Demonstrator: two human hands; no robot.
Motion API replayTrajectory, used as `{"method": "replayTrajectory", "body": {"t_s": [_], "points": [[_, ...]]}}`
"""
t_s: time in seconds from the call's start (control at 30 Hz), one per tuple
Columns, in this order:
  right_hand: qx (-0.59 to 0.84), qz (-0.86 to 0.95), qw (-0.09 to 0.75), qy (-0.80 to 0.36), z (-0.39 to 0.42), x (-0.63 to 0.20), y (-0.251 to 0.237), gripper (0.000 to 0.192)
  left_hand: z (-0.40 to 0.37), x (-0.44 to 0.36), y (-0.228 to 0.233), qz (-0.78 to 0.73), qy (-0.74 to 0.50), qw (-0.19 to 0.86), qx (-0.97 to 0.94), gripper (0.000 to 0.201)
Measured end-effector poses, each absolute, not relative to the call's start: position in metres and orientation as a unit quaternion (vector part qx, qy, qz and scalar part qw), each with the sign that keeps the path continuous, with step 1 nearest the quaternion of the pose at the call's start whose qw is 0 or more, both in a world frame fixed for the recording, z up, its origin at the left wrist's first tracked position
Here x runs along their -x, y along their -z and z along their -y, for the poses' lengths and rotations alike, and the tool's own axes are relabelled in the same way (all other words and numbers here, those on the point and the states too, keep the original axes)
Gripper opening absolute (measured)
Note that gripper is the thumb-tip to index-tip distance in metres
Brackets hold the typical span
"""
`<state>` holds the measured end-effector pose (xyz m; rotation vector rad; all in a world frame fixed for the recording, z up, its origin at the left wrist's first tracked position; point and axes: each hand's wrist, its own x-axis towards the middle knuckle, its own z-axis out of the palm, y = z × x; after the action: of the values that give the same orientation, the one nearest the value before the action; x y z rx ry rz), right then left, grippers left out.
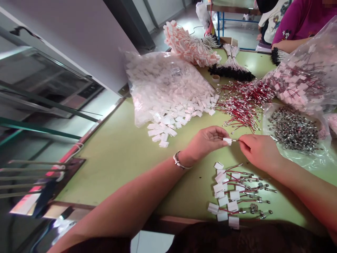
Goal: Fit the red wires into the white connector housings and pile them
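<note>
Between the fingertips of my left hand [210,138] is a small white plastic connector housing [227,141]. My right hand [259,149] is closed just to the right, pinching a thin wire lead [235,141] whose end meets the housing; most of the lead is hidden in the fingers. Below my hands lie rows of finished-looking pieces, white housings [223,200] with red wires and metal ends. Beyond my hands is a pile of loose red wires [240,110] with metal terminals.
A clear bag [168,75] spills white housings onto the green table [110,154]. Right of the wires, small metal parts [295,128] lie on plastic, with another filled bag [297,80] behind. Bundled wires [231,59] and a tape roll [216,78] stand farther back. A person in purple [300,23] sits opposite.
</note>
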<state>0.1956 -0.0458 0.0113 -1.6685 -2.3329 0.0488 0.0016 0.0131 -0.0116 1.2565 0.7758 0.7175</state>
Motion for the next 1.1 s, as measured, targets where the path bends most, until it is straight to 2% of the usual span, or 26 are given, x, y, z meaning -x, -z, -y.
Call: {"method": "replayTrajectory", "body": {"t_s": [0.1, 0.4, 0.47, 0.57, 0.67, 0.8, 0.9, 0.97, 1.1], "points": [[0.576, 0.813, 0.085, 0.006, 0.050, -0.189, -0.010, 0.030, -0.011, -0.005, 0.013, -0.365, -0.301, 0.669, -0.574, 0.021], [0.581, 0.807, 0.014, -0.106, 0.050, -0.183, -0.016, 0.024, -0.007, -0.007, 0.023, -0.339, -0.263, 0.668, -0.608, 0.015], [0.560, 0.812, -0.011, -0.163, 0.050, -0.189, -0.026, 0.022, -0.005, -0.007, 0.021, -0.318, -0.215, 0.632, -0.673, 0.012], [0.530, 0.817, -0.015, -0.229, 0.045, -0.206, -0.037, 0.020, 0.000, -0.005, 0.013, -0.273, -0.154, 0.519, -0.795, 0.015], [0.585, 0.789, 0.031, -0.185, 0.029, -0.224, -0.038, 0.022, 0.005, -0.004, 0.004, -0.193, -0.133, 0.445, -0.864, 0.012], [0.631, 0.766, 0.069, -0.105, 0.000, -0.230, -0.029, 0.021, 0.007, -0.006, 0.000, -0.161, -0.133, 0.443, -0.872, 0.018], [0.624, 0.782, 0.006, -0.014, -0.014, -0.219, -0.020, 0.027, -0.001, -0.007, 0.001, -0.229, -0.144, 0.426, -0.863, 0.023], [0.615, 0.787, -0.040, 0.024, -0.019, -0.210, -0.015, 0.023, -0.012, -0.003, 0.000, -0.289, -0.148, 0.388, -0.862, 0.024], [0.610, 0.791, -0.039, 0.027, -0.021, -0.208, -0.008, 0.022, -0.046, 0.019, -0.009, -0.437, -0.179, 0.298, -0.830, 0.022]]}}
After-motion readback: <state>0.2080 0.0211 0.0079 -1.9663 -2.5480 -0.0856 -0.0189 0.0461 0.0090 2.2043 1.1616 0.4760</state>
